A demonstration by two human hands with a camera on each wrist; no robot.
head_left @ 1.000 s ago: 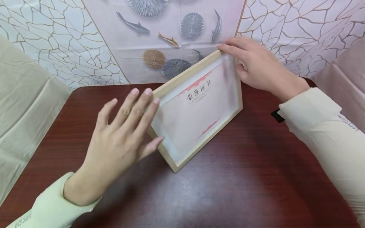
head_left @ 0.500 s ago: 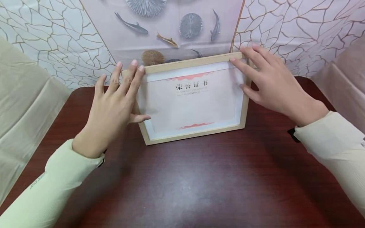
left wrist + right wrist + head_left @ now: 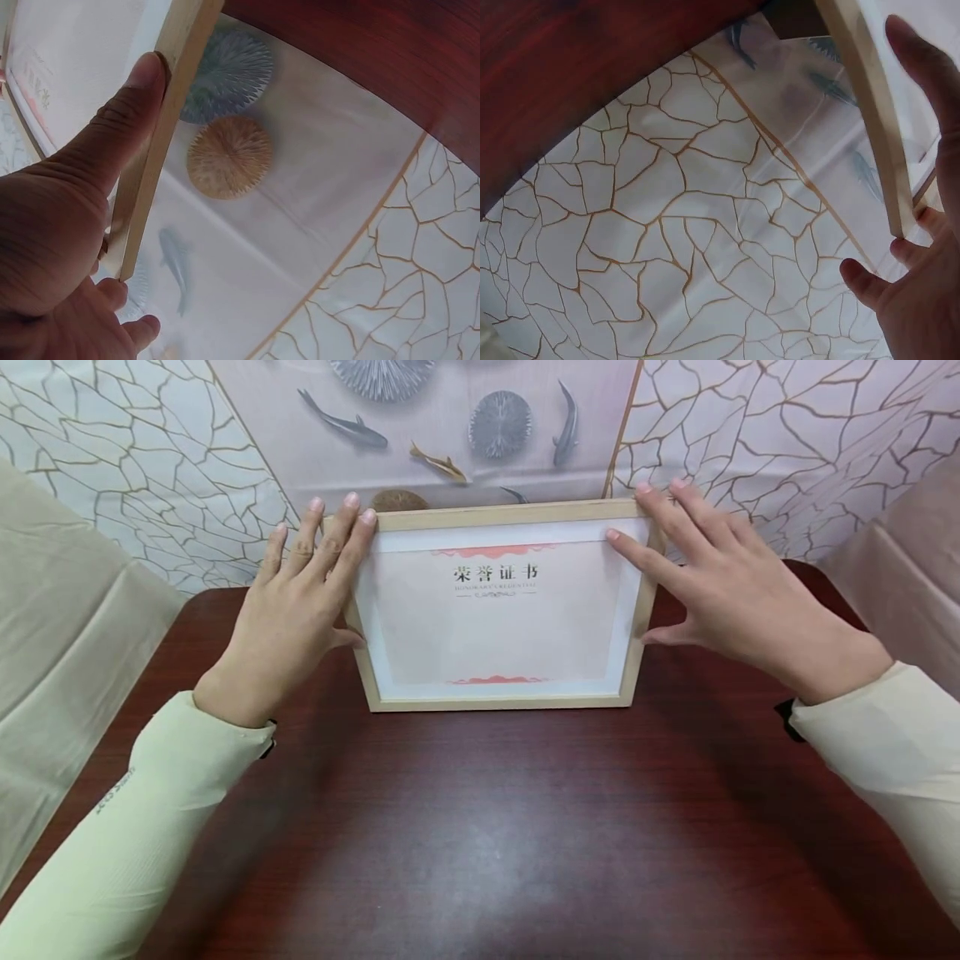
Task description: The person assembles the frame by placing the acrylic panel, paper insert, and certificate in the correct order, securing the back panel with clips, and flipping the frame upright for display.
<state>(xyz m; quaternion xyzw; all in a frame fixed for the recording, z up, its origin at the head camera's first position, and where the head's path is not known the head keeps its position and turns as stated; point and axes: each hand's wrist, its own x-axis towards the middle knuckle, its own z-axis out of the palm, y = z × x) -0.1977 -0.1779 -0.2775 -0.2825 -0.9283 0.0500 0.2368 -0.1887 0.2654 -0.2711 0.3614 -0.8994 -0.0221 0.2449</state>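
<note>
A picture frame (image 3: 501, 702) with a pale wooden border stands on the table near its far edge. Behind its clear front is a white certificate (image 3: 495, 627) with pink trim and dark Chinese lettering. My left hand (image 3: 281, 602) holds the frame's upper left corner, its thumb against the front of the side in the left wrist view. At the upper right corner, my right hand (image 3: 750, 593) holds the frame with its index fingertip on the front and other fingers along the top. A dark brown piece (image 3: 799, 19) shows behind the frame in the right wrist view.
The dark red-brown wooden table (image 3: 480, 827) spreads in front of the frame. Behind it hangs a cloth (image 3: 450, 410) printed with fish, round shapes and gold crackle lines. Beige cloth (image 3: 60, 652) drapes at the left, with more at the right.
The frame has turned from a slanted angle to face me squarely, and its lower edge has moved farther away. My left hand has come onto its left corner; my right has shifted slightly right.
</note>
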